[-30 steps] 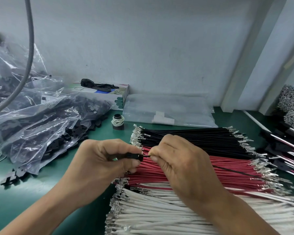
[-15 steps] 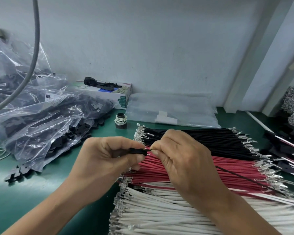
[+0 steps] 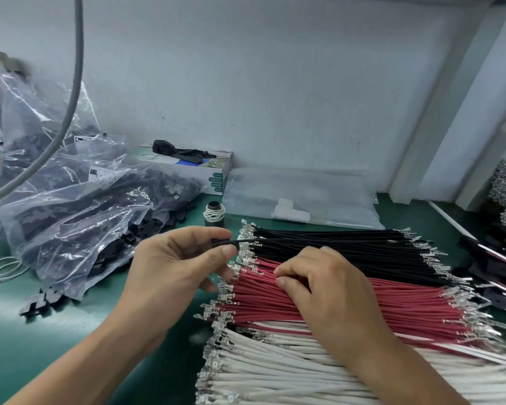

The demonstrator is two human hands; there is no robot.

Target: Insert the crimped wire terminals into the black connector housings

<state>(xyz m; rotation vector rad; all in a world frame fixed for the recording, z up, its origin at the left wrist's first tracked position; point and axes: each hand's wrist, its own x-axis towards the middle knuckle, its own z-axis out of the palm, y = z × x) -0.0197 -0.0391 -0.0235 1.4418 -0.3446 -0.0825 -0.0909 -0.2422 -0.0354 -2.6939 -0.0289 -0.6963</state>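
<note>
Two hands are over the wire piles on the green counter [image 3: 56, 340]. The left hand [image 3: 176, 267] pinches a small black connector housing [image 3: 223, 243] between thumb and forefinger, held just above the near ends of the wires, and a single black wire [image 3: 304, 238] runs out of it to the right, over the black wire bundle [image 3: 348, 252]. The right hand [image 3: 324, 287] has its fingers curled down onto the red wire bundle [image 3: 406, 305], fingertips [image 3: 281, 280] pressed into the red strands; can't tell if it's actually got one pinched. White wires [image 3: 275, 372] lie nearest, all with shiny crimped terminals at the ends. Off to the left there's a clear plastic bag [image 3: 79, 223] stuffed with more black housings, some spilled beside it, plus a glove box [image 3: 214, 173] against the wall.
</note>
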